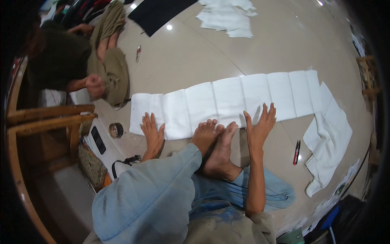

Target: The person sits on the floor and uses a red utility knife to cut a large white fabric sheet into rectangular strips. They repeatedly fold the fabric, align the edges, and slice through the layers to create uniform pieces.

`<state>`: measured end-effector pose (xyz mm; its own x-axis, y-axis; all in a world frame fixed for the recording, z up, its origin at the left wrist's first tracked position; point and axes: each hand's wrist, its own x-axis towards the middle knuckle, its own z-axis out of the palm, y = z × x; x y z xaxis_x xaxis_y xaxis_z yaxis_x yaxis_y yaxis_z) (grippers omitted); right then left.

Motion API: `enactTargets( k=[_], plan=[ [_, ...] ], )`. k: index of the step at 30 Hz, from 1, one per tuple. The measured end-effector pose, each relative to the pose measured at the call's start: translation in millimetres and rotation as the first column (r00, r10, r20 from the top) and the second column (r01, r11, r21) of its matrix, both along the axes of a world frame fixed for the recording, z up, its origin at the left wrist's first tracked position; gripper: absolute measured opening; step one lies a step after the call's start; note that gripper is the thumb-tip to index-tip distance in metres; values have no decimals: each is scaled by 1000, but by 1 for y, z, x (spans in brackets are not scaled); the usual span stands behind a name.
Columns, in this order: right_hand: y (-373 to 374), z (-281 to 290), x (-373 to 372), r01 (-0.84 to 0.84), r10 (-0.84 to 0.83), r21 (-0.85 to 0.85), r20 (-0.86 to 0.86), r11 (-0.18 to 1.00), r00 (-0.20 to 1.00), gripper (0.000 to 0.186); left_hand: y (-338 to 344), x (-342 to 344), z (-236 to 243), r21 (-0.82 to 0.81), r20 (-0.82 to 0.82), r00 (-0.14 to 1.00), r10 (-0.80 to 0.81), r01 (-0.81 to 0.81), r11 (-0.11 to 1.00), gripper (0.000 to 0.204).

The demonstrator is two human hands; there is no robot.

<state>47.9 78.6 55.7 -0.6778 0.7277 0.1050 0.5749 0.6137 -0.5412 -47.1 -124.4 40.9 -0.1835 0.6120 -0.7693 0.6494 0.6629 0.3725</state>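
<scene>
A long white cloth strip (pixel 227 95), marked by several crosswise seams or folds, lies across the tiled floor before me. My left hand (pixel 152 132) rests flat near its left end, fingers spread. Farther right, my right hand (pixel 260 126) touches the near edge with its fingers apart. My bare feet (pixel 221 150) stand between the hands, toes at the cloth's near edge. From the strip's right end a crumpled white cloth (pixel 329 134) spreads toward me. Red-handled thread snips (pixel 297 152) lie on the floor right of my right hand.
At the left sits another person (pixel 61 61), close to a wooden chair (pixel 48 118). A phone (pixel 98 139) and a roll of tape (pixel 115 130) lie near it. Farther off are a black cloth (pixel 160 14), a white cloth pile (pixel 227 16) and a small cutter-like tool (pixel 138 53).
</scene>
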Motion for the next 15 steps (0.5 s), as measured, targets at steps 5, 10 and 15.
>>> enactTargets(
  k=[5,10,15],
  plan=[
    [-14,-43,-40,-75,35,175,222,982,974,93,-130,-49,-8,213,-410,825,390,-329,920,68],
    [104,-78,-28,-198,157,258,171,946,973,69,-123,-69,-32,494,-436,546,715,-519,697,78],
    [274,-15,-10,211,-264,277,171,937,949,48,21,-77,18,222,651,554,519,-792,568,82]
  ],
)
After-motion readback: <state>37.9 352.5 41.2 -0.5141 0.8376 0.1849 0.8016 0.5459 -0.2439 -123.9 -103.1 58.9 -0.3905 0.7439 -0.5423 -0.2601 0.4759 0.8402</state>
